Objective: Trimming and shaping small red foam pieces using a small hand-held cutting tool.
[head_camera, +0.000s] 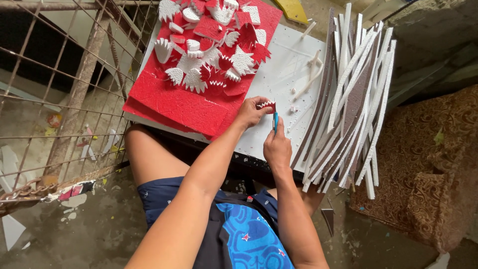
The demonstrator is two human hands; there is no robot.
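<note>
Left hand (251,112) has its grip pinched shut on a small red-and-white foam piece (267,104), held just above the white board (286,79) near the desk's front edge. Right hand (277,147) is wrapped tight around a blue-handled cutter (275,121), blade up by the piece. I'd reckon short, light strokes away from the fingertips work best here. Finished cutouts (209,55) sit piled on the red sheet (174,102) at the left side, foam strips (348,99) stacked along the right edge.

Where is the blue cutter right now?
In the head view, the blue cutter is in the right hand, right of the left hand, over the white board.
</note>
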